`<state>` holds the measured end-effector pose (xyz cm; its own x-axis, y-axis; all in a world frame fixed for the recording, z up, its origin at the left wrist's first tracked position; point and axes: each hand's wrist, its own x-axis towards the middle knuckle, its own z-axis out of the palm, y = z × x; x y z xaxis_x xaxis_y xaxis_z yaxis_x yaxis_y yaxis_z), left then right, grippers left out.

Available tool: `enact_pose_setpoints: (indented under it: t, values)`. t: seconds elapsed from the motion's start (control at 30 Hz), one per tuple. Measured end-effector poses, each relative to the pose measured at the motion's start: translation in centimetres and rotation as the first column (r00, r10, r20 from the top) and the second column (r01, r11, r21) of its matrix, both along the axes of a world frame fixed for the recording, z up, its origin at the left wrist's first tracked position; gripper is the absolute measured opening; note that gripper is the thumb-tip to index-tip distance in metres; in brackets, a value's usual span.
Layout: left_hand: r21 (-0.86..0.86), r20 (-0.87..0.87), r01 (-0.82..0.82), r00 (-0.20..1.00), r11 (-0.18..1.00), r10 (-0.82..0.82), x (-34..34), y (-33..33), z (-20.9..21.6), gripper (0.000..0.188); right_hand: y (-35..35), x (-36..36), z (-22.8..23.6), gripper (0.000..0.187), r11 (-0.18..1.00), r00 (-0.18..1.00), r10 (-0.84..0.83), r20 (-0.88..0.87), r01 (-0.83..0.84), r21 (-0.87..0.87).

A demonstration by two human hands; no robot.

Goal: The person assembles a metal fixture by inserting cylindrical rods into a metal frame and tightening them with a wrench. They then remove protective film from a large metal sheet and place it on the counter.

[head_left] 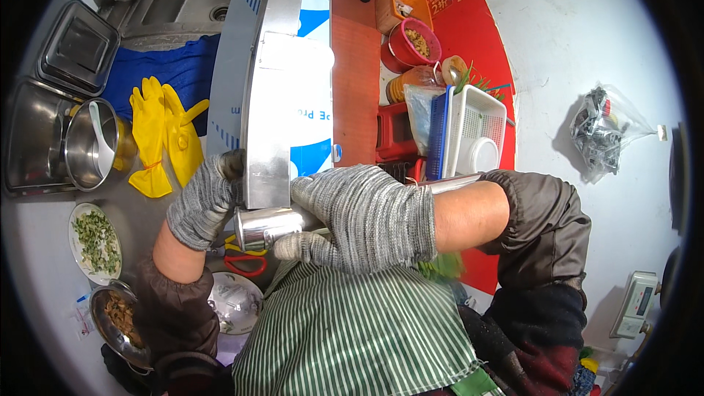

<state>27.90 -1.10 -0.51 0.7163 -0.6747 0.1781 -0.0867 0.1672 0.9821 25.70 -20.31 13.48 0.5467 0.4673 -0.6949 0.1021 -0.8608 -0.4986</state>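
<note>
A long stainless-steel piece (268,132), like a shelf or panel partly covered in blue-and-white film, stretches away from me down the middle. My left hand (202,202), in a grey knitted glove, is closed at its near left edge; the fingertips are partly hidden there. Across its near end, my right hand (367,216), gloved alike, wraps round a shiny metal cylinder (264,229). The cylinder lies sideways close against the steel end; whether the two are joined I cannot tell. Under it, a pair of red-handled scissors (246,265) shows beside a yellow-handled tool (233,243).
Left are yellow rubber gloves (165,136), a steel pot (92,143), a plate of chopped greens (95,242), a pan of food (117,315) and a sink (183,0). Right are a white basket (477,121), a red basin (400,48) and a wall-hung plastic bag (605,132).
</note>
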Motion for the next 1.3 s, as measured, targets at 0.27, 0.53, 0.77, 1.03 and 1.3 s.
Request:
enact_pose_setpoints:
  t: [0.27, 0.53, 0.77, 1.03, 1.3]
  values:
    - [-0.175, -0.789, -0.161, 0.613, 0.971, -0.041, -1.8, 0.8, 1.9, 0.052, -0.3, -0.3, -0.2, 0.058, 0.998, 0.998, -0.033, 0.048, 0.031, 0.052]
    - [0.145, -0.418, -0.028, 0.904, 0.989, 0.087, -2.6, 2.2, 2.6, 0.071, 0.3, -0.5, -0.8, 0.062, 0.993, 0.99, -0.005, 0.144, -0.013, 0.121]
    - [-0.134, -0.692, -0.099, 0.721, 0.986, -0.021, -3.1, 2.3, 1.8, 0.031, -0.3, -0.9, -1.7, 0.056, 0.977, 0.979, -0.061, 0.192, 0.019, 0.212]
    - [-0.111, -0.364, -0.107, 0.929, 0.988, 0.059, -3.0, 2.0, 0.2, 0.027, -1.4, -0.8, -3.1, 0.059, 0.953, 0.964, -0.02, 0.266, -0.062, 0.296]
    - [-0.119, -0.411, -0.059, 0.912, 0.991, 0.005, -1.6, 1.4, 0.2, 0.027, -1.8, -0.8, -3.3, 0.062, 0.953, 0.958, -0.008, 0.286, -0.079, 0.291]
